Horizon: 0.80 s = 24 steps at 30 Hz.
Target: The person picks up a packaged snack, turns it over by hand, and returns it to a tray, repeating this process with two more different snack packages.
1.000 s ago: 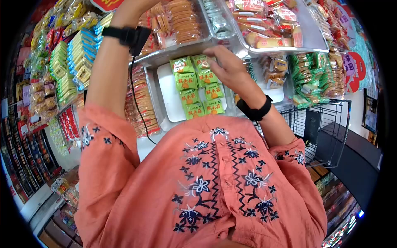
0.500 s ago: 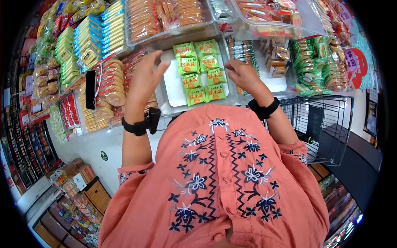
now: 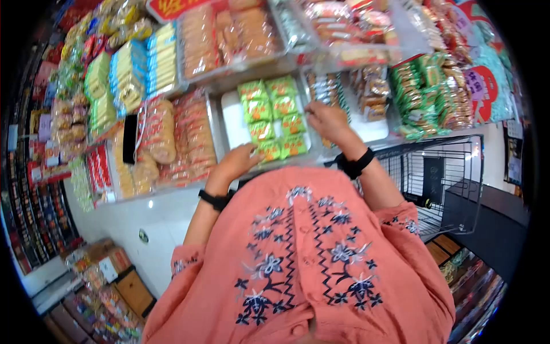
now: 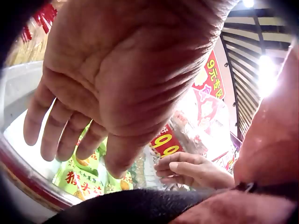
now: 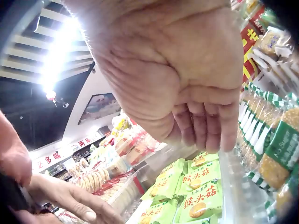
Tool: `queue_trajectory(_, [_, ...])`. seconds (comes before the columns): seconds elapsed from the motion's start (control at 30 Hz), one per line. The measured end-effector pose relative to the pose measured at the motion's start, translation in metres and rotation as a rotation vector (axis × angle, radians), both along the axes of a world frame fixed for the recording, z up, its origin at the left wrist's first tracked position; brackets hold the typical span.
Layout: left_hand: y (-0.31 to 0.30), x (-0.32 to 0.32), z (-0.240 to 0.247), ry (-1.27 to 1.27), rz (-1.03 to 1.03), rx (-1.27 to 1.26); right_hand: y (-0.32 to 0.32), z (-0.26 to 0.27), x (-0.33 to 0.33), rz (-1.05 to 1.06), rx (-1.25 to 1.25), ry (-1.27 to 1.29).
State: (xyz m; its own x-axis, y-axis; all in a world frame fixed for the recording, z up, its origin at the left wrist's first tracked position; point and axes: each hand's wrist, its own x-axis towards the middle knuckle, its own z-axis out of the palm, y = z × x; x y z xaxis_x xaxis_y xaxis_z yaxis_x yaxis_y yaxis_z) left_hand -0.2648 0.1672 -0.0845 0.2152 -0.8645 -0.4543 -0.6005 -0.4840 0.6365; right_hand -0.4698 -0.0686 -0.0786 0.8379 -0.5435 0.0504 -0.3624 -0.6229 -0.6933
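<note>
Two columns of green cookie packets (image 3: 260,131) lie in a clear bin with a white base (image 3: 233,117). My left hand (image 3: 236,163) is at the bin's near left edge, its fingertips beside the nearest packets. In the left wrist view, the fingers of this hand (image 4: 70,126) extend loosely and hold nothing. Over the bin's right wall is my right hand (image 3: 329,122), next to the right column of packets. The right wrist view shows its fingers (image 5: 212,123) slightly bent and empty, just above the green packets (image 5: 201,196).
Bins of long wrapped biscuits (image 3: 192,129) stand to the left, with a dark phone-like slab (image 3: 130,137) hanging before them. Raised bins (image 3: 232,37) stand behind. Green-wrapped biscuits (image 3: 424,97) are at the right, above a black wire cart (image 3: 438,183).
My left hand has come back from the far bins, down to the near left edge of the green packets' bin. My right hand has shifted from the far packets to the bin's right side.
</note>
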Motion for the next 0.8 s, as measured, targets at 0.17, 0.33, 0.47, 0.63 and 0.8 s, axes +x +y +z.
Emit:
queue_trajectory(0.17, [-0.027,0.007,0.055,0.132,0.146,-0.176,-0.005,0.037,0.001,0.029,0.191,-0.002])
queue_trajectory(0.33, [-0.06,0.016,0.118,0.189,0.214,-0.374,-0.009,0.09,0.014,0.092,0.409,-0.191])
queue_trajectory(0.47, [-0.097,0.024,0.166,0.249,0.182,-0.549,-0.011,0.132,0.02,0.091,0.494,-0.305])
queue_trajectory(0.63, [-0.148,0.038,0.216,0.148,0.144,-0.673,-0.016,0.164,0.017,0.09,0.593,-0.409])
queue_trajectory(0.8, [-0.199,0.041,0.253,0.084,0.091,-0.779,-0.037,0.166,0.011,0.133,0.604,-0.427])
